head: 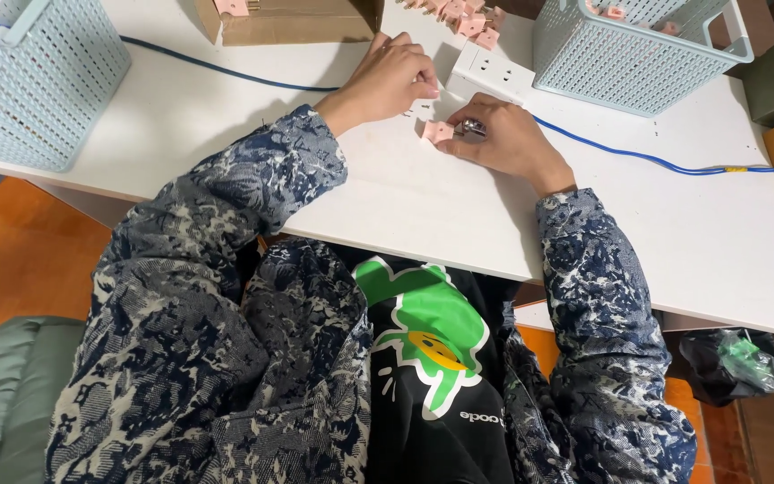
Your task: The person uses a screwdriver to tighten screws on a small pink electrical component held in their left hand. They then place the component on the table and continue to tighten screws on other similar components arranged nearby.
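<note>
The small pink plastic piece [436,131] on the white table [405,206] looks light and rigid, best pinched by its flat sides. The right hand [508,139] curls closed around it and a shiny metal bit (mostly hidden). The left hand [391,79], fingers bent, presses a white piece [420,108] just beside the white power strip [493,73].

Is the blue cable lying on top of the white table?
Yes, the blue cable runs across the white table, passing behind both hands and under the right basket.
</note>
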